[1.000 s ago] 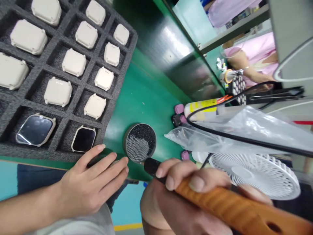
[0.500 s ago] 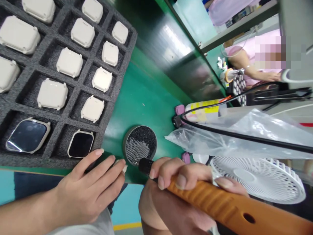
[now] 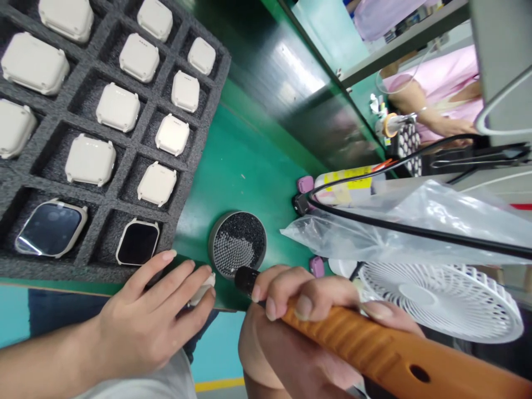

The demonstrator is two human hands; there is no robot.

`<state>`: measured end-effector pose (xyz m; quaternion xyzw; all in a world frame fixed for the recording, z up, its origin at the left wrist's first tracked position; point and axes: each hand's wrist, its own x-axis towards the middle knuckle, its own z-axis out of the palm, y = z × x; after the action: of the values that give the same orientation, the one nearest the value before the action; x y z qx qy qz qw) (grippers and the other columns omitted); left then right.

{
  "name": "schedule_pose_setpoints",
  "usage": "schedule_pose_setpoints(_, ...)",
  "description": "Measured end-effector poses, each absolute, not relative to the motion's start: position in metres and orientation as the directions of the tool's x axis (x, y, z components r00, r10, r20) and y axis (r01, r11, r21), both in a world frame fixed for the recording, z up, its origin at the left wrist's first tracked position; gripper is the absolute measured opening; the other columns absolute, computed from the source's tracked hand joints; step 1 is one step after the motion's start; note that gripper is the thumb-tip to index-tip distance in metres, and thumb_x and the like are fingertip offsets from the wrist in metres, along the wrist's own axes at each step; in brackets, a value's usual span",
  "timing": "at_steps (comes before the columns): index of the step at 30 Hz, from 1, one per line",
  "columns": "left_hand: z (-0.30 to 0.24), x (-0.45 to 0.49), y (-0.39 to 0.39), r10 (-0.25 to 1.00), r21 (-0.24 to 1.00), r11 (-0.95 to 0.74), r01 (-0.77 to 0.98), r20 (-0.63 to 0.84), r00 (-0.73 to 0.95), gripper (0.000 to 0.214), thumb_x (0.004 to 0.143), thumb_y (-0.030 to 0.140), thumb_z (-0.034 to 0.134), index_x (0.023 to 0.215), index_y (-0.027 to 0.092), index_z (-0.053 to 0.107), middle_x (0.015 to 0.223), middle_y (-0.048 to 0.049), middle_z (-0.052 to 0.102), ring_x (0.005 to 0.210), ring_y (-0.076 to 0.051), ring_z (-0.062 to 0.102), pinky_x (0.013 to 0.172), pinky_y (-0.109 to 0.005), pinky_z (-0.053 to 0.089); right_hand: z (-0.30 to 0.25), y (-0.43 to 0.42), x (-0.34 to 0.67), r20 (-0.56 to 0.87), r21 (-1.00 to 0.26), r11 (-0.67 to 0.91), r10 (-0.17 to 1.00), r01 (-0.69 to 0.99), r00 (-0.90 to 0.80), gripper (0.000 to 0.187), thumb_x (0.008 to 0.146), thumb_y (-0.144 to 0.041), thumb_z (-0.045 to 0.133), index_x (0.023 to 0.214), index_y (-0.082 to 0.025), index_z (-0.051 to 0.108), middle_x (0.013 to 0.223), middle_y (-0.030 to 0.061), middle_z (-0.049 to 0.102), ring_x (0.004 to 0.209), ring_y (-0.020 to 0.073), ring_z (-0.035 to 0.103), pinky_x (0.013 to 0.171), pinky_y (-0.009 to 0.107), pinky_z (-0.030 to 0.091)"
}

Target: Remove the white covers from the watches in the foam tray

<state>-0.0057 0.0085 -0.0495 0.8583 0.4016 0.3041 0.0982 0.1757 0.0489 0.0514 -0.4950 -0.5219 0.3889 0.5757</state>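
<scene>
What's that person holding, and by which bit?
The right hand holds a tool by its handle's front. The left hand covers a white piece; can't tell if held.

The orange handle (image 3: pixel 366 343) in your right hand (image 3: pixel 299 349) looked like satin plastic, rippled with ridges; its black nose (image 3: pixel 246 280) looked smooth. Just beyond your grip, the dish (image 3: pixel 213 249) seemed dull metal. To the grip's left, the foam tray (image 3: pixel 96 233) was rough and matt, its pale casings (image 3: pixel 172 134) smooth, one dark screen (image 3: pixel 50 228) glossy. To the right, clear plastic sheeting (image 3: pixel 432 205) shone, crinkled.
</scene>
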Motion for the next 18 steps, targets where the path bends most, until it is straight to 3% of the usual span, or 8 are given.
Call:
schedule_pose_setpoints(5, -0.051, -0.004, 0.007, 0.751, 0.388, -0.645, 0.659, 0.480, 0.452, 0.039, 0.088, 0.049, 0.076, 0.124, 0.033, 0.076, 0.139, 0.0041, 0.069, 0.121, -0.015, 0.064, 0.140, -0.045, 0.025, 0.055, 0.049, 0.187, 0.131, -0.975, 0.113, 0.988, 0.189, 0.085, 0.064, 0.087, -0.076, 0.062, 0.120, -0.022, 0.059, 0.089, 0.0039, 0.047, 0.090, 0.0119, 0.058, 0.072, 0.030, 0.057)
schedule_pose_setpoints(18, -0.049, -0.003, 0.010, 0.759, 0.386, -0.639, 0.665, 0.456, 0.465, 0.041, 0.087, 0.054, 0.077, 0.122, 0.033, 0.076, 0.136, 0.0031, 0.070, 0.121, -0.016, 0.064, 0.139, -0.046, 0.026, 0.048, 0.046, 0.188, 0.085, -0.981, 0.074, 0.995, 0.180, 0.056, 0.054, 0.086, -0.072, 0.064, 0.107, -0.023, 0.061, 0.089, 0.0056, 0.047, 0.091, 0.0140, 0.058, 0.070, 0.030, 0.057)
